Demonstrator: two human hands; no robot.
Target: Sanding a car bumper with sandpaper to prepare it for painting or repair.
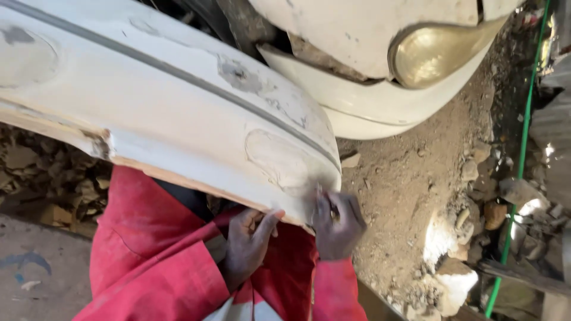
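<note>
The white bumper (166, 101) lies across the person's lap, scuffed and patched with dull filler, a grey groove along its length; its long axis runs from upper left down to lower right. The left hand (248, 241) grips its lower edge, fingers curled. The right hand (337, 224), closed, pinches something small at the bumper's end.

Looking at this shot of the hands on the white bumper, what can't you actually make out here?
Head view only:
- Right hand: whatever it presses against the bumper is hidden by its fingers.
- Left hand: fingertips hidden under the bumper's lower edge.
- Bumper's left end: cut off by the frame.
- Car: mostly beyond the top edge.
</note>
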